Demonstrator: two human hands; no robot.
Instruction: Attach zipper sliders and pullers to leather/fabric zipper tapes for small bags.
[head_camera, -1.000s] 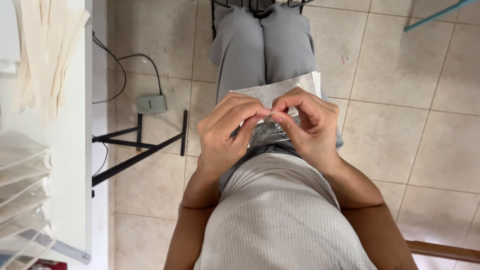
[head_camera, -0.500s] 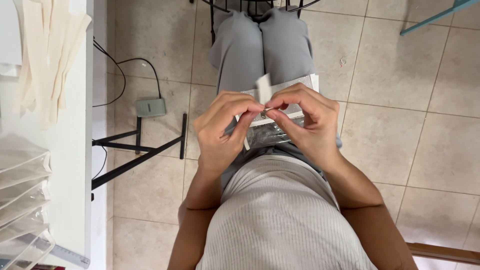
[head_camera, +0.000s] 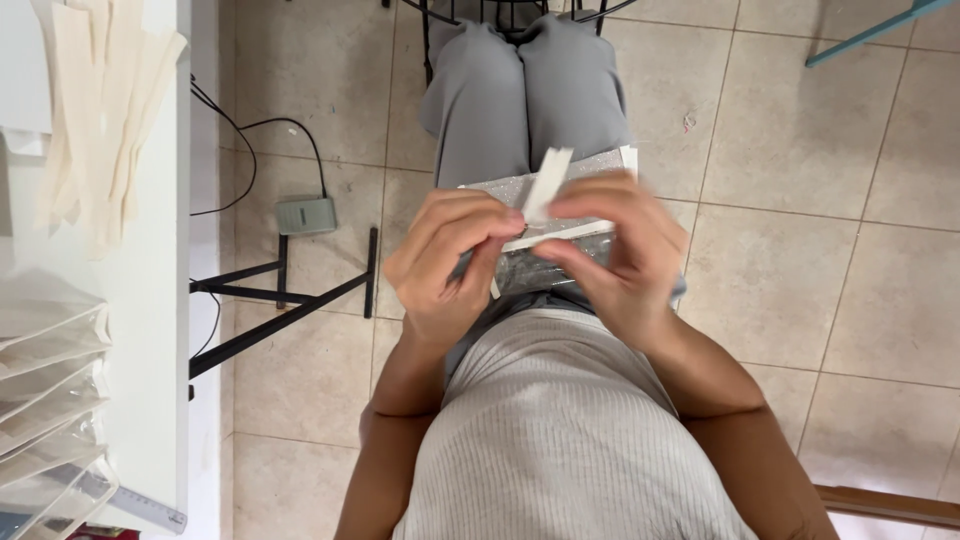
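The fingers (head_camera: 497, 222) of the left hand (head_camera: 447, 262) pinch the lower end of a narrow white strip (head_camera: 546, 185), which sticks up above the fingertips, while the right hand (head_camera: 615, 255) closes its fingers on the glittery silver sheet (head_camera: 530, 235) just behind. Both hands hover over the lap in grey trousers (head_camera: 525, 95). On the left, a white counter (head_camera: 140, 330) carries pale paper strips (head_camera: 100, 110) and clear sleeves (head_camera: 45, 390).

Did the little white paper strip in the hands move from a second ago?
Yes. The white strip now sticks up higher above the fingertips, reaching farther over the glittery silver sheet on the lap, toward the knees.
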